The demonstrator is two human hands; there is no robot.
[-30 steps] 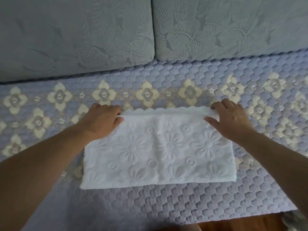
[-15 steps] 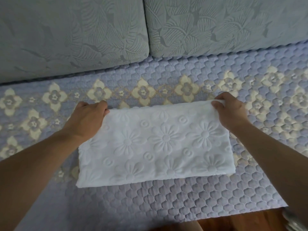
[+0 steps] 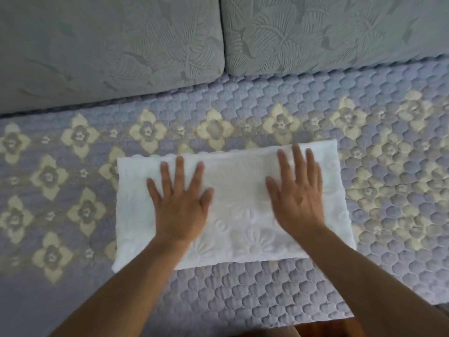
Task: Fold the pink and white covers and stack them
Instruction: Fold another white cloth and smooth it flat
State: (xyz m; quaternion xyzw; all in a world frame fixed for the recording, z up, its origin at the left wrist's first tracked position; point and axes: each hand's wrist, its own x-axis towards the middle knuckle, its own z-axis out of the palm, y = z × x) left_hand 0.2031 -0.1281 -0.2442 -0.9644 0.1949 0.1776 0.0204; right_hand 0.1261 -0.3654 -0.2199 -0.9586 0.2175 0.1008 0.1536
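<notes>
Now the folded white cover [image 3: 243, 203] lies flat on the quilted lilac sofa mat [image 3: 267, 288], its scalloped far edge near the row of cream flowers. Both palms rest on it: the left hand [image 3: 181, 203] on its left half, the right hand [image 3: 297, 193] on its right half, each with fingers straight and spread apart. Behind the mat stand two grey back cushions [image 3: 109, 45].

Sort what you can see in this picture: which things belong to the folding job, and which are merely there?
Belongs to the job:
white cover, folded and lying flat
left hand, flat on it
right hand, flat on it

Merely there:
quilted seat cover underneath
two grey back cushions
No pink cover is in view.
</notes>
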